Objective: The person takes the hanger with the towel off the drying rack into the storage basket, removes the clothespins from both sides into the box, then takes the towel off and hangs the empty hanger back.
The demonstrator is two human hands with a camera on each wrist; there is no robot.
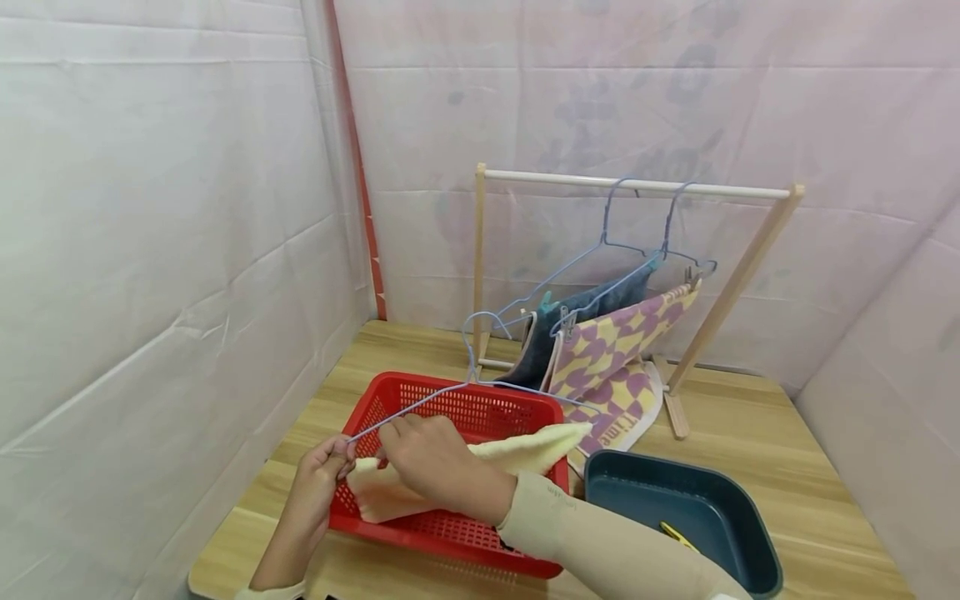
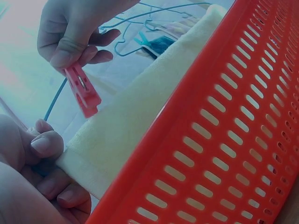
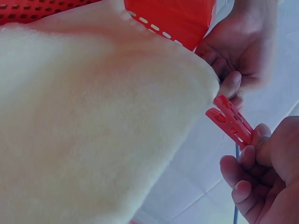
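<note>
A pale yellow towel [image 1: 532, 446] droops over the red basket [image 1: 480, 557], its left corner pinched by my left hand [image 1: 318, 475]. That hand also holds the left end of a blue wire hanger [image 1: 420, 404], whose hook points up above the basket. Between thumb and fingers, my right hand [image 1: 431, 458] pinches a red clothespin [image 3: 231, 122]. In the left wrist view the clothespin [image 2: 84, 91] is by the towel's upper edge, near the left hand [image 2: 42, 163]. The head view mostly hides the clothespin behind the right hand.
Behind the basket stands a rack with a white bar [image 1: 555, 178] and wooden legs. Two blue hangers on it carry a dark blue cloth [image 1: 525, 354] and a purple-and-yellow patterned cloth [image 1: 611, 342], clipped on. At right, a dark teal tray [image 1: 637, 492] holds a yellow item [image 1: 678, 536].
</note>
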